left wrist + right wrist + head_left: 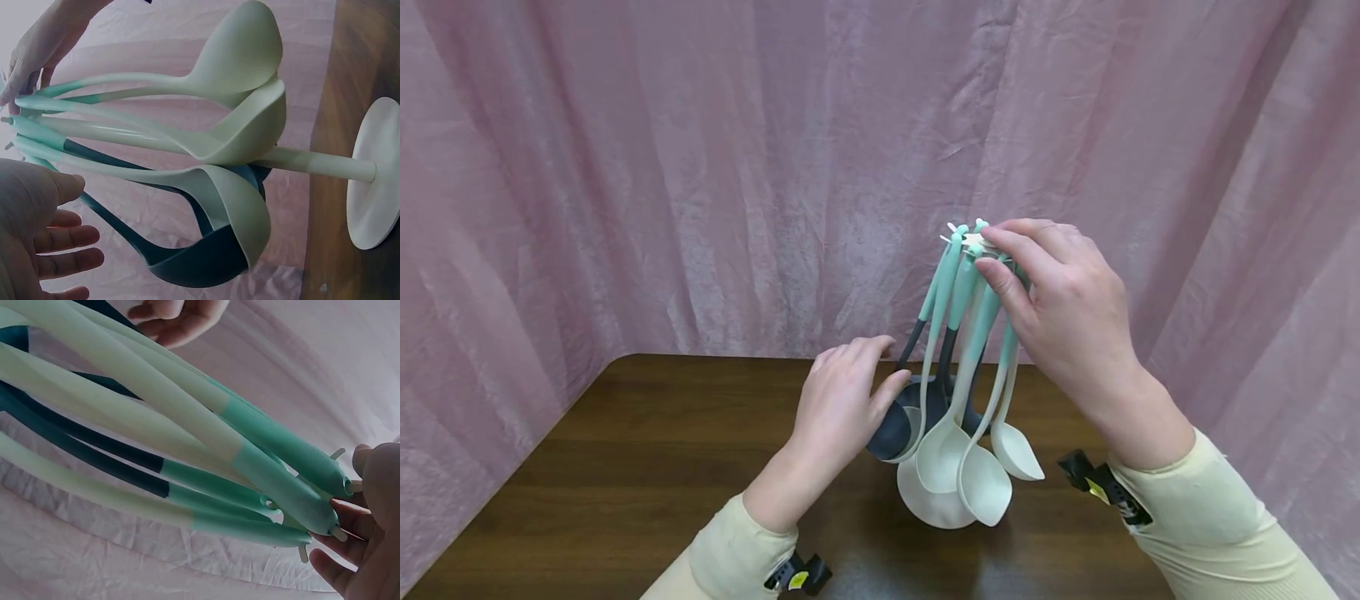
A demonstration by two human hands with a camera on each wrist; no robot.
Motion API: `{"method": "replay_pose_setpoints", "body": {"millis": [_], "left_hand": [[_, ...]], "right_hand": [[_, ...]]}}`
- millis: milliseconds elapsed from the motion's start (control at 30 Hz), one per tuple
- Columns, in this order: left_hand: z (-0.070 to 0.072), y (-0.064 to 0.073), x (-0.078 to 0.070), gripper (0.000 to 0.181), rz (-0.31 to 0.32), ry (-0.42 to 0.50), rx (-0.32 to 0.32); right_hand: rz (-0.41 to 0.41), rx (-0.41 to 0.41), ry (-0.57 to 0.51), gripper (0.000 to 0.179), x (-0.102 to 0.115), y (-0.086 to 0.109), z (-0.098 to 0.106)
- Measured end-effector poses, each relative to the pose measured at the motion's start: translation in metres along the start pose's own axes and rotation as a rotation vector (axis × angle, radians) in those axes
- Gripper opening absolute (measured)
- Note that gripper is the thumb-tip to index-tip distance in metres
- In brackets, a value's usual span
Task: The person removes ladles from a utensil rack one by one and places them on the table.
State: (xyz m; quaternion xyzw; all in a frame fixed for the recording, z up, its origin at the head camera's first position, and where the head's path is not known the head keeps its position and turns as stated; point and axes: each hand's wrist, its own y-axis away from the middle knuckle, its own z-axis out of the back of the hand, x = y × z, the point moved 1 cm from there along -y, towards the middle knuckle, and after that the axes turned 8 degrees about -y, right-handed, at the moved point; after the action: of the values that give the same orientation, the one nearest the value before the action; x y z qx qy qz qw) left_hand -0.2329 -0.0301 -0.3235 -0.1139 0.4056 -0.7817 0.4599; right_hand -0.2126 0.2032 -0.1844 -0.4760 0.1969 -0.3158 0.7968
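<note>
A white utensil stand with a round base and central post carries several hanging ladles and spoons with mint-green handles. Some heads are cream, like the ladle at the front; others are dark blue-grey. At the top of the stand, my right hand holds around the hooks and handle ends, thumb in front and fingers curving behind. Beside the dark ladle on the left is my left hand, its fingers spread and loosely extended. Nothing is gripped in it. Contact with the ladles cannot be told.
Everything stands on a brown wooden table. Pink curtains hang behind it and at both sides. A pointed cream spoon sticks out on the stand's right side, below the right wrist.
</note>
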Motion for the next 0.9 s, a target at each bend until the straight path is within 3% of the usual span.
{"method": "replay_pose_setpoints", "body": {"millis": [367,533,900], "left_hand": [[-0.009,0.009,0.002,0.027,0.035,0.038,0.038],[-0.013,0.012,0.005,0.025,0.055,0.049,0.055],[-0.02,0.012,0.009,0.018,0.043,0.033,-0.001]], "right_hand": [[-0.005,0.016,0.014,0.031,0.0,0.001,0.0],[-0.015,-0.037,-0.005,0.026,0.001,0.001,-0.002],[0.022,-0.088,-0.031,0.022,-0.003,0.0,-0.005]]}}
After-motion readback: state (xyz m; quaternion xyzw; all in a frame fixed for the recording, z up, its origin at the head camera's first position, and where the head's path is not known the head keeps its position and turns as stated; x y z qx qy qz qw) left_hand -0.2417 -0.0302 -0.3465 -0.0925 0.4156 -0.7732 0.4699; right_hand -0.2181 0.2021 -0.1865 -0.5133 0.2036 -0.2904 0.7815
